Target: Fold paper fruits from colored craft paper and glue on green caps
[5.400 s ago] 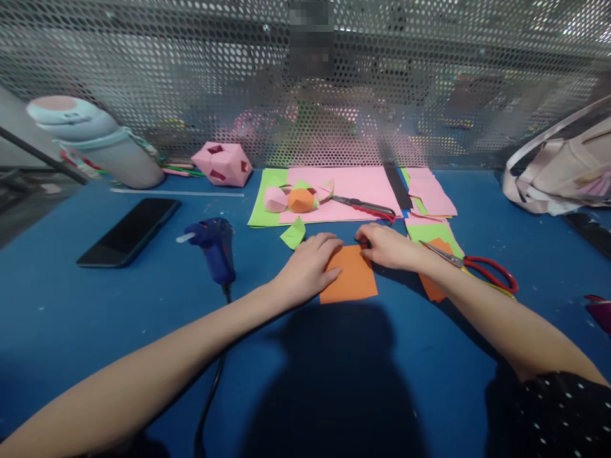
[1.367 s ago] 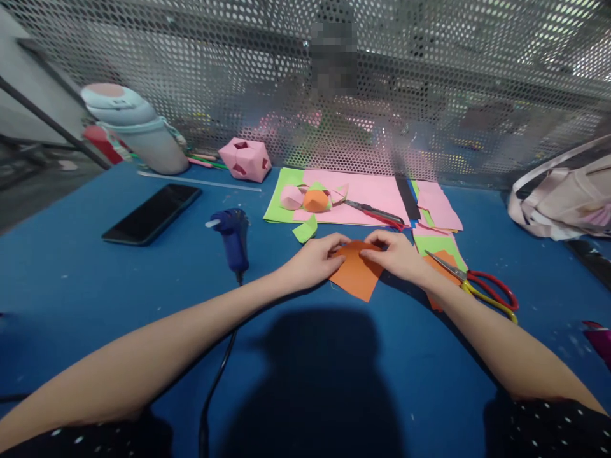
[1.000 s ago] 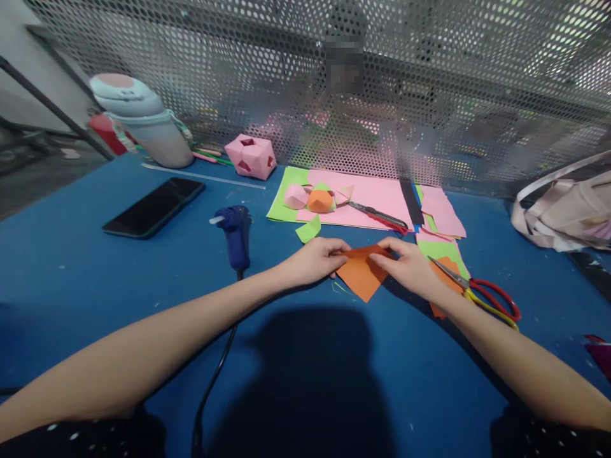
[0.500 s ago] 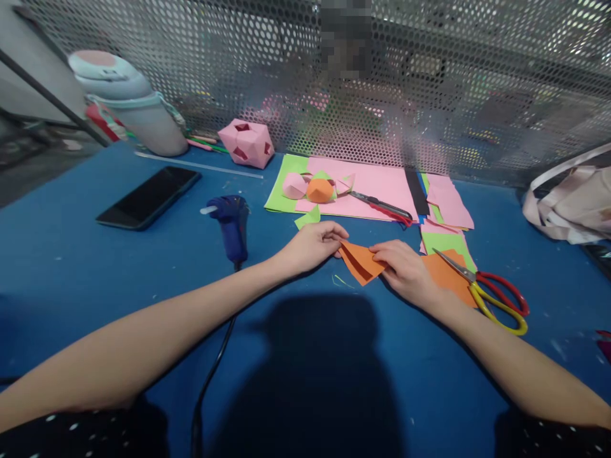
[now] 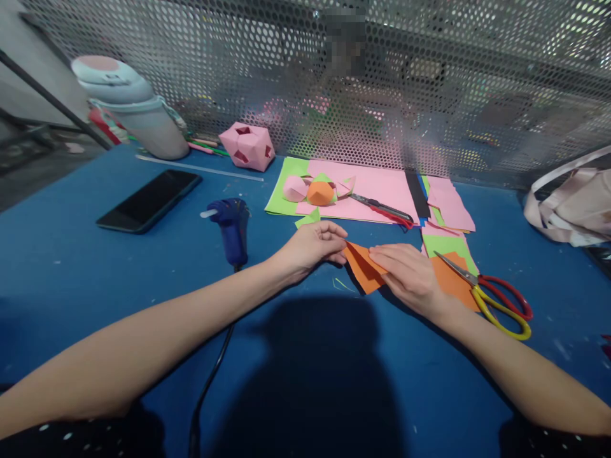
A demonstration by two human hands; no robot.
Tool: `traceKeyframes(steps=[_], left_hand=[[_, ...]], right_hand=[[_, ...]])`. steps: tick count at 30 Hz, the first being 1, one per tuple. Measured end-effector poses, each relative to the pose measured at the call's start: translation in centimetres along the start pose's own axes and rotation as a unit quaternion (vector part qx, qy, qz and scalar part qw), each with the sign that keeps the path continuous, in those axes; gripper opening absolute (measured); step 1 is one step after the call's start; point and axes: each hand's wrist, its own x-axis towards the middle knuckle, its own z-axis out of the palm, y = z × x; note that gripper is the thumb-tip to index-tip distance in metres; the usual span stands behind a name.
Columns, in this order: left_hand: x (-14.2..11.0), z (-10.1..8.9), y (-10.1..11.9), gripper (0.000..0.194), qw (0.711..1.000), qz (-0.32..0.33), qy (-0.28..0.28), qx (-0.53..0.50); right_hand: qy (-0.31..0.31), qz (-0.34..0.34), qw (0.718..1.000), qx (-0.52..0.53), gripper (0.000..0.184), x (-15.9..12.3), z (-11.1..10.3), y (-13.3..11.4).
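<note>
Between my hands is a folded piece of orange paper (image 5: pixel 363 268), its layers parted at the lower left. My left hand (image 5: pixel 319 245) pinches its upper left corner with thumb and fingers. On the other side my right hand (image 5: pixel 408 270) grips the right edge, fingers lying over the top and the thumb hidden. A small green paper piece (image 5: pixel 308 218) lies just behind my left hand. Beside my right wrist, scissors (image 5: pixel 470 280) with red and yellow handles rest on more orange paper (image 5: pixel 453 275).
A blue glue gun (image 5: pixel 233 229) with a trailing cord lies left of my hands, near a black phone (image 5: pixel 150 200). Behind are a pink paper ball (image 5: pixel 247 146), pink sheets (image 5: pixel 377 187) bearing paper fruit shapes (image 5: pixel 321 192) and a utility knife (image 5: pixel 386 208), a tumbler (image 5: pixel 138 114) and a perforated metal panel (image 5: pixel 286 83).
The orange paper has tilted and moved slightly down and right, its folded layers turned. My right fingers lie flatter across its top edge. The left hand keeps its pinch.
</note>
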Motion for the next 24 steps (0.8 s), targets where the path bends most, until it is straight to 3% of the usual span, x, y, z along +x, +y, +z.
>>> traceKeyframes(steps=[8, 24], left_hand=[[0.0, -0.1, -0.6, 0.010, 0.996, 0.016, -0.001, 0.087], [0.2, 0.0, -0.2, 0.013, 0.996, 0.010, 0.016, 0.084]], right_hand=[[-0.009, -0.014, 1.000, -0.010, 0.031, -1.0, 1.2, 0.9], [-0.088, -0.078, 0.992, -0.046, 0.019, -1.0, 1.3, 1.0]])
